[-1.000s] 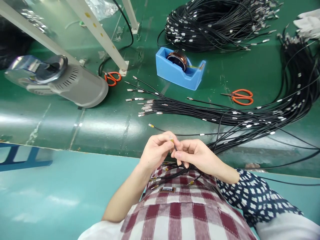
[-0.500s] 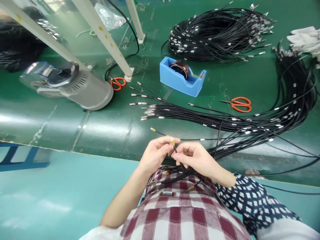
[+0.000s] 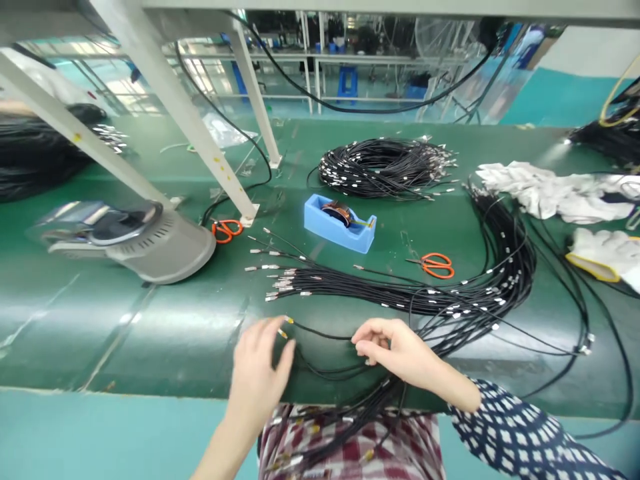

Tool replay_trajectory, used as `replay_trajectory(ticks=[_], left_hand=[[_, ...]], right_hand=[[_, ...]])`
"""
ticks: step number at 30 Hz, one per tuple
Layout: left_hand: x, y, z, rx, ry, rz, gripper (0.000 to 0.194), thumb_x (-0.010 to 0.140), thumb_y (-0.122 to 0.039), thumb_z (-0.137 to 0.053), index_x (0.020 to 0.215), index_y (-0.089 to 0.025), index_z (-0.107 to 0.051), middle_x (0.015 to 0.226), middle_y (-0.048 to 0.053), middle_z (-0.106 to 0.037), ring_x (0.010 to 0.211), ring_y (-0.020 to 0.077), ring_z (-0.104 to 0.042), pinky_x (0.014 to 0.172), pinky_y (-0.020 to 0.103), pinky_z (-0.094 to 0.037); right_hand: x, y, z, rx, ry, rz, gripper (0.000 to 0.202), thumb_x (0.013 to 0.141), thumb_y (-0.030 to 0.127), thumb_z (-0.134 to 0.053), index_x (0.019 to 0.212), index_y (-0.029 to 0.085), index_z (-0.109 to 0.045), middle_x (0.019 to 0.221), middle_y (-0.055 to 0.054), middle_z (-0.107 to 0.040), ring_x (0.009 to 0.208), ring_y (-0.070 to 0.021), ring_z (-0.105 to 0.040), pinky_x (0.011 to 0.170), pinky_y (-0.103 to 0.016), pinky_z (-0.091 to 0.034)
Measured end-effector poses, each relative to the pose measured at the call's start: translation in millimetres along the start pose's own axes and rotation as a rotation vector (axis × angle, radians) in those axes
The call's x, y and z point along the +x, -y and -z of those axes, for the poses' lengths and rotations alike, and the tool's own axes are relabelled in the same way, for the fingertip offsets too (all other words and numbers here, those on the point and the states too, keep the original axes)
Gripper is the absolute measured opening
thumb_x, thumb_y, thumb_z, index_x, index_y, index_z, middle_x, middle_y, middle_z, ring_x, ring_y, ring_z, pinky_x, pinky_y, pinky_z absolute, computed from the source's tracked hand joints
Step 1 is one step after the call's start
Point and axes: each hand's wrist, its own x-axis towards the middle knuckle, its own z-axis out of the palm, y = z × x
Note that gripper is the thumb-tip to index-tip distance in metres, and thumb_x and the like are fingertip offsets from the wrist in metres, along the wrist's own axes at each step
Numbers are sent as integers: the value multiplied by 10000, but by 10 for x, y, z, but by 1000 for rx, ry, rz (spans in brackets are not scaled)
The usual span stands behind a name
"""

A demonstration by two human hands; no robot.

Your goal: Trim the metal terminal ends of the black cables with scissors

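Cables (image 3: 323, 333) with yellow tips (image 3: 289, 321) lie on the bench (image 3: 175, 333) by the left hand (image 3: 256, 370), fingers spread, while I cannot tell the right hand's (image 3: 400, 348) grip; I judge work partway, several ends yellow, the bundle's (image 3: 360, 285) visibly plain.

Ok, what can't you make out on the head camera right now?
All in the head view:
Left hand: blurred, so whether its fingers touch the yellow cable ends is unclear.
Right hand: its curled fingers hide what, if anything, it grips.
White tags: too small to read.
Yellow-cuffed glove: cut off by the right edge.
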Motion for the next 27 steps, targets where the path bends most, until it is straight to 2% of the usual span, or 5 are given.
replay_trajectory(ticks=[4, 11, 14, 19, 27], left_hand=[[12, -286, -56, 76, 329, -378, 321, 962, -197, -494, 1273, -220, -568, 1247, 114, -633, 1190, 295, -541, 1007, 494, -404], [-274, -384, 157, -86, 545, -355, 258, 990, -214, -448, 799, -167, -615, 728, 31, -607, 713, 184, -553, 706, 345, -428], [-178, -335, 174, -89, 410, -214, 236, 995, -218, -458, 841, -166, -628, 785, 48, -644, 774, 199, -573, 749, 365, -423], [137, -252, 4, -263, 255, 56, 229, 977, -249, -514, 797, -174, -634, 784, 47, -656, 776, 187, -578, 737, 339, -441], [399, -483, -217, -1116, 110, 568, 284, 821, -305, -721, 1056, -162, -651, 913, 67, -721, 640, 125, -601, 596, 264, -482]], right_hand=[[39, -54, -18, -49, 53, 23, 234, 897, 363, -620, 812, 164, -711, 729, -27, -703, 643, -124, -632, 602, -224, -487], [159, -142, 243, -589, -60, 344, 299, 1014, 350, -457, 1016, 219, -725, 901, -16, -738, 781, -124, -679, 732, -237, -502], [463, -159, 298, -988, -254, 479, 205, 979, 302, -539, 1029, 203, -711, 1022, -45, -722, 886, -167, -673, 759, -274, -475], [849, -148, 251, -1129, -279, 480, 226, 957, 289, -567, 810, 159, -679, 834, -70, -678, 753, -198, -626, 649, -322, -380], [460, -80, 192, -1055, -296, 520, 198, 999, 308, -478, 869, 189, -569, 809, -35, -643, 673, -148, -584, 652, -290, -394]])
